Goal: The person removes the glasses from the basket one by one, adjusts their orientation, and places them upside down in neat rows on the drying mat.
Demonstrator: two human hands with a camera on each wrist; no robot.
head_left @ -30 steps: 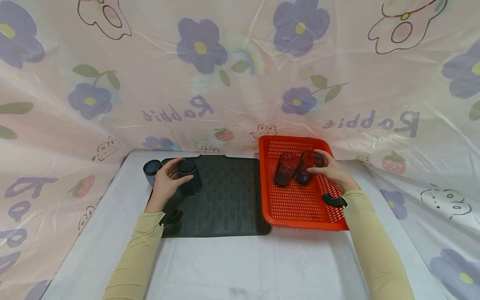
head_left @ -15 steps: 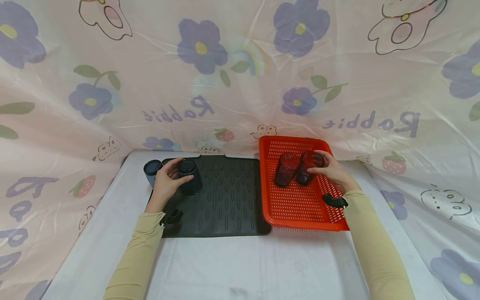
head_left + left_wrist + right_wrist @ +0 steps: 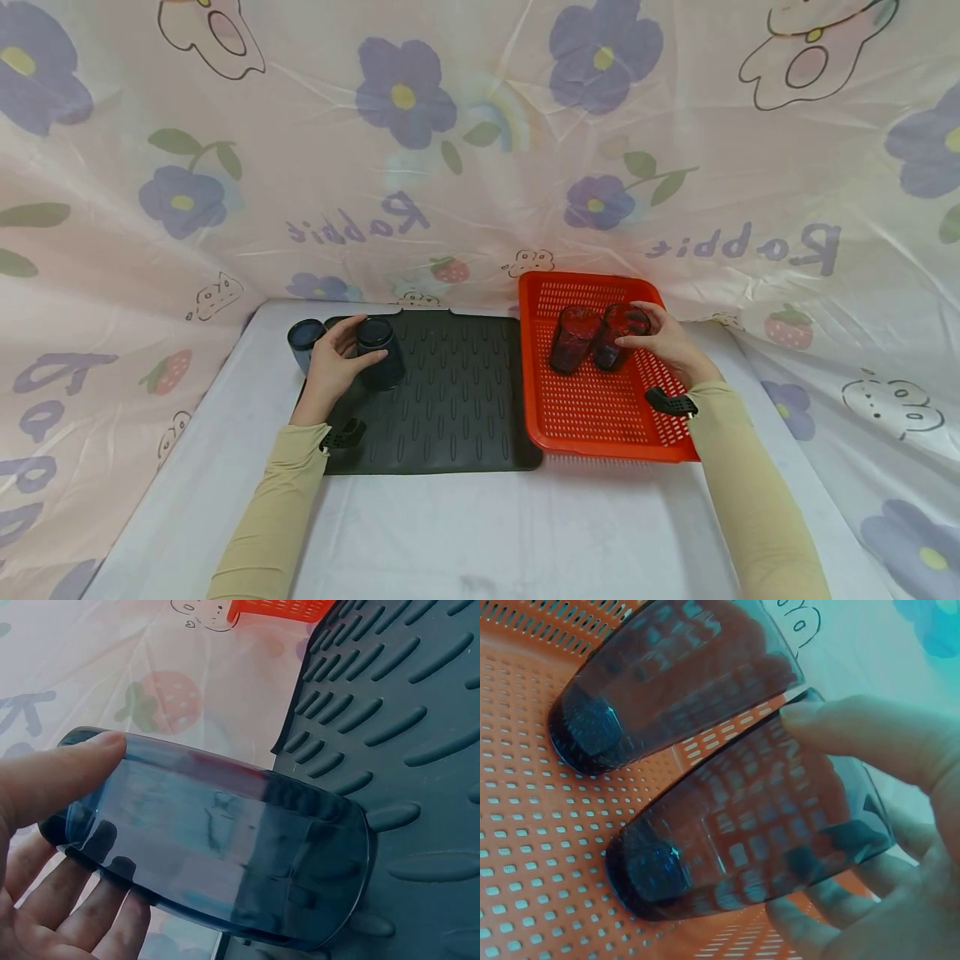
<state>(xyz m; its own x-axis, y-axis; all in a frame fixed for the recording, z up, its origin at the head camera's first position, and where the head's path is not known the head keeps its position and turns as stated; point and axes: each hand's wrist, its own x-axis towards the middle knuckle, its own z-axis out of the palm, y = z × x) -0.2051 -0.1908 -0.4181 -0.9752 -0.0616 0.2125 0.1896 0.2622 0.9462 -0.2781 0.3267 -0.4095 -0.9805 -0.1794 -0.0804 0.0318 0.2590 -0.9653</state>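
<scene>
Left hand [image 3: 333, 363] gripped tapered blue glassy tumbler [image 3: 217, 832], right hand [image 3: 670, 343] similar tumbler [image 3: 735, 832]; we judged both slippery, fragile, best held mid-wall

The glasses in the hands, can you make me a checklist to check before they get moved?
1. Left hand has a grip on the mat glass: ok, thumb and fingers around its upper end.
2. Right hand has a grip on the basket glass: ok, held near its rim.
3. Basket glass well apart from its neighbour: not ok, they're very close.
4. Bare space on the black mat: ok, plenty beside the mat glass.
5. Glasses dry: cannot tell.
</scene>
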